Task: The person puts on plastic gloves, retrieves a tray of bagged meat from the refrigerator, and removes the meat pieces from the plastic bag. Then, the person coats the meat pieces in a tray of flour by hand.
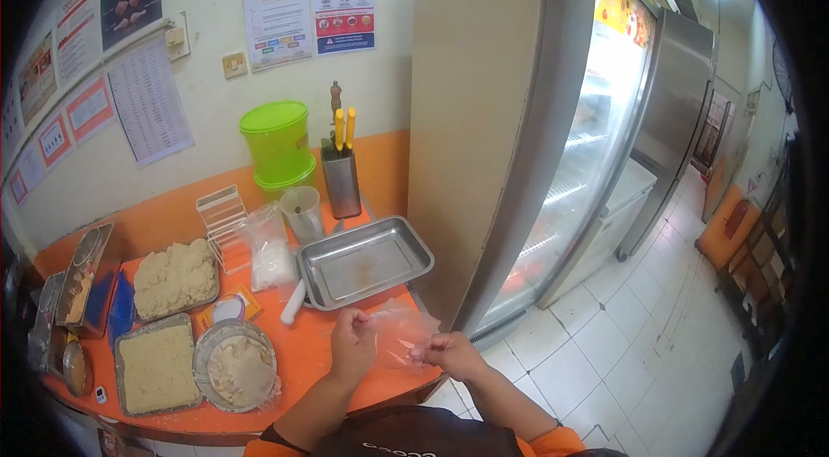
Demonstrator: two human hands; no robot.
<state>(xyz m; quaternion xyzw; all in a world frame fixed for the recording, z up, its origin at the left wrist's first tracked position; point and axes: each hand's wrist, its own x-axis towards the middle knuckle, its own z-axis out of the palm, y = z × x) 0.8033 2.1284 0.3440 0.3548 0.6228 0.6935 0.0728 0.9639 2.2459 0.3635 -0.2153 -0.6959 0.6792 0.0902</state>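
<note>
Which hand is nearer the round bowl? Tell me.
Left. The left hand is right of the round bowl; the right hand is farther right, across the clear bag.

A thin, clear, glossy plastic bag (399, 332) hangs above the front right corner of the smooth orange table (302, 345); near its right edge, a shiny metal tray (354, 263); toward the back edge, a glossy plastic bucket (276, 146); toward the left, rough, matt dough (175, 277)
</note>
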